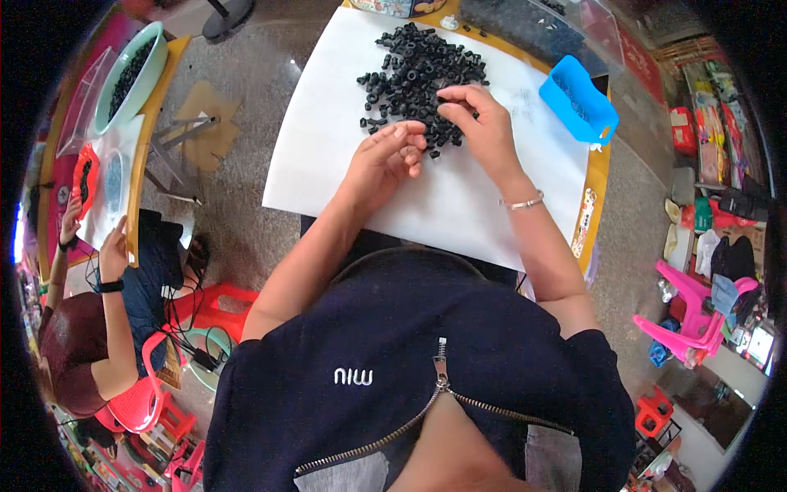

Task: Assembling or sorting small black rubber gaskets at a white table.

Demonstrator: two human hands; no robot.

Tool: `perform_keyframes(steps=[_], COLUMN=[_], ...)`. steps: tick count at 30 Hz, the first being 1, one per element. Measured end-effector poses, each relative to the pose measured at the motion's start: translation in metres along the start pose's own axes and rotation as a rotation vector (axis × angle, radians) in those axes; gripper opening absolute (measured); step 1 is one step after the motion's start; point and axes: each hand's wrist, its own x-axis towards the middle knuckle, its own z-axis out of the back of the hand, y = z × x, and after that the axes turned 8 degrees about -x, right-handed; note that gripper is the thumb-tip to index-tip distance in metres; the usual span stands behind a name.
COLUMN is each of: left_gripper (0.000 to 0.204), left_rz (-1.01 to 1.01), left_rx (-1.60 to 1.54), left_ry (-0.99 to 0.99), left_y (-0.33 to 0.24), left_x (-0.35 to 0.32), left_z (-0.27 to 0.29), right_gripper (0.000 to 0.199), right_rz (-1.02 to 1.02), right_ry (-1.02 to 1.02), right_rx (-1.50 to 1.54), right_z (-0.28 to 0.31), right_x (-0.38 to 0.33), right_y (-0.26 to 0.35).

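Broad strip of white sheet (320, 135) left bare along left side of heap of black parts (422, 61); passage offered there. Near part of sheet also uncovered, flanked by forearms. Middle blocked by heap, its near side partly covered by left hand (387, 156) and right hand (485, 127). To right, bare gap bounded by blue tray (574, 121) at sheet's right edge. Far side obstructed by clear bin (600, 33) and printed container (393, 6). Obstacle heights not readily judged.

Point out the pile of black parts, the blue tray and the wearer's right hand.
Pile of black parts (422, 70), head view: middle of the heap.
Blue tray (596, 95), head view: right-hand wall.
Right hand (488, 127), head view: between wrist and fingers.
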Motion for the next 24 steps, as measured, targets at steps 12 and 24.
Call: perform_keyframes(steps=[12, 24], left_gripper=[0.021, 0.018], left_rz=[-0.01, 0.016], left_rx=[-0.096, -0.173], left_ry=[0.081, 0.056], left_y=[0.002, 0.001], left_x=[0.004, 0.007], left_z=[0.013, 0.016], right_gripper=[0.016, 0.011], right_rz=[0.042, -0.021], right_ry=[-0.078, -0.217], right_rx=[0.059, -0.247], right_z=[-0.018, 0.019], right_x=[-0.048, -0.062], right_y=[0.024, -0.007])
